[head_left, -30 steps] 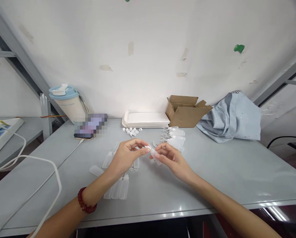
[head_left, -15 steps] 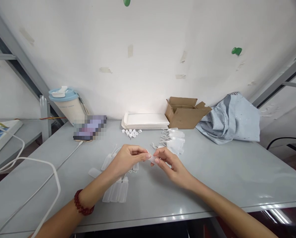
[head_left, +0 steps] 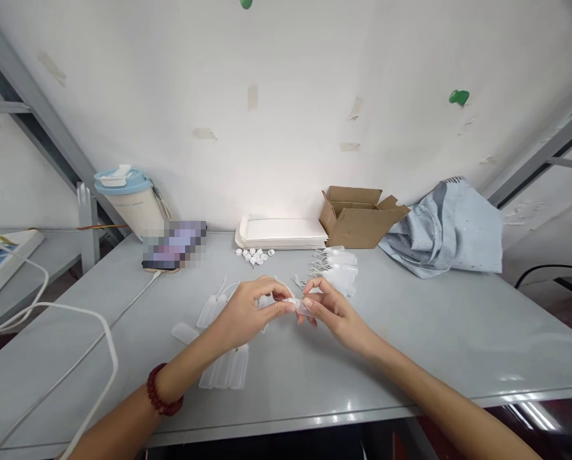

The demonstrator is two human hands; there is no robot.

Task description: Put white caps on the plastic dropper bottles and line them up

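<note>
My left hand (head_left: pixel 262 306) and my right hand (head_left: pixel 331 310) meet over the middle of the table. Both pinch one small translucent plastic bottle (head_left: pixel 303 308); my left fingers are at its whitish end, my right fingers around its body. Fingers partly hide it. Beneath and beside my left forearm lie several flat translucent bottles (head_left: pixel 233 369) with thin cords at their tops. More corded bottles (head_left: pixel 341 275) lie in a pile behind my right hand. Small white caps (head_left: pixel 253 257) are heaped beyond my left hand.
At the back stand a stack of white trays or boxes (head_left: pixel 283 233) and an open cardboard box (head_left: pixel 357 227). A grey-blue cloth bag (head_left: pixel 449 236) lies right. On the left are a tumbler (head_left: pixel 135 207), a blurred phone (head_left: pixel 175 246) and white cables (head_left: pixel 108 345).
Both hands have shifted slightly, with the bottle now lying more level and a little to the right. Both still pinch it.
</note>
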